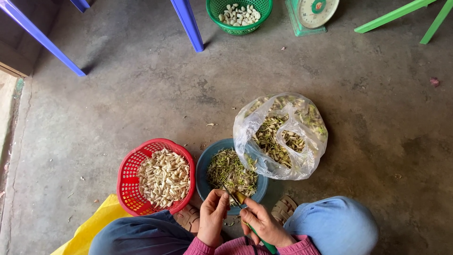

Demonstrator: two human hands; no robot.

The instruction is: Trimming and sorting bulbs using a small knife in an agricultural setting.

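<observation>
My left hand and my right hand meet over the near rim of a blue bowl heaped with greenish peelings. The right hand grips a small knife with a green handle, its blade pointing up toward the left hand. The left hand pinches a small garlic clove against the blade. Left of the bowl stands a red basket full of unpeeled garlic cloves.
A clear plastic bag of peelings rests against the bowl's right side. A green basket of peeled cloves and a green scale stand at the far edge. Blue stool legs and green legs rise from the concrete floor. A yellow sheet lies at lower left.
</observation>
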